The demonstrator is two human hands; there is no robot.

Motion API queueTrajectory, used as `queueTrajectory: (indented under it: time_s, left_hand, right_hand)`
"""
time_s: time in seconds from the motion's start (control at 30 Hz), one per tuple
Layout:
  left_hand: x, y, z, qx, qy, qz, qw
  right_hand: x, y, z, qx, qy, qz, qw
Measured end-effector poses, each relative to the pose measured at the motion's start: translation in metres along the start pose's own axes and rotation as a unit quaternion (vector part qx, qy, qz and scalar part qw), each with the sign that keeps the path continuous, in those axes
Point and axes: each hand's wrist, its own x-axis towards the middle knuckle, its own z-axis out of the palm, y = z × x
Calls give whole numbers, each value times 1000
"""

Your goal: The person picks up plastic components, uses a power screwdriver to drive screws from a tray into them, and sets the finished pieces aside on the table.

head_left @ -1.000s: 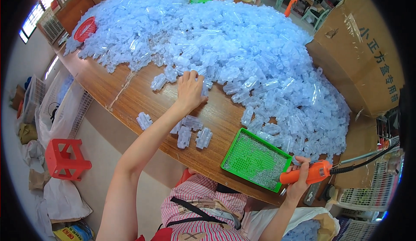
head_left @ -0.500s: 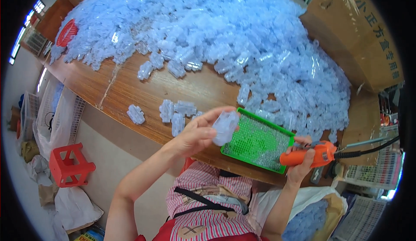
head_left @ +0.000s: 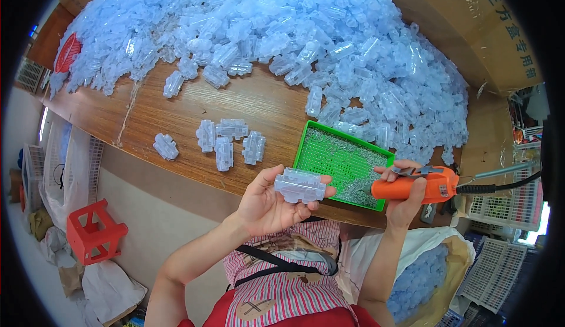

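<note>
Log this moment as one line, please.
left hand: holds clear plastic part | right hand: grips orange power tool | beside green tray

one green tray (head_left: 329, 150), one orange tool (head_left: 415, 187), one red stool (head_left: 94, 233)

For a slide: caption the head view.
Left hand holds a clear plastic part; right hand grips an orange power tool beside a green tray.

huge heap of clear plastic parts (head_left: 282, 27) on wooden table (head_left: 259, 100) | four loose parts (head_left: 231, 142) | cardboard box (head_left: 471, 27) | red stool (head_left: 94, 233) on floor
</note>
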Motion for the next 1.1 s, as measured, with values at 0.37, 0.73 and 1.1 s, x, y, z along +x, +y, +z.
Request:
queueTrajectory:
  time_s: [0.37,0.73,1.1]
  left_hand:
    - [-1,-35,-53,-66,69,-34,995]
    - [23,-54,-95,-248,114,8,962]
    - [32,-52,-83,-240,126,28,962]
  right_hand:
    - [3,21,17,38,9,-45,998]
    - [13,60,31,74,-45,-80,993]
    - [18,70,30,77,-27,-62,995]
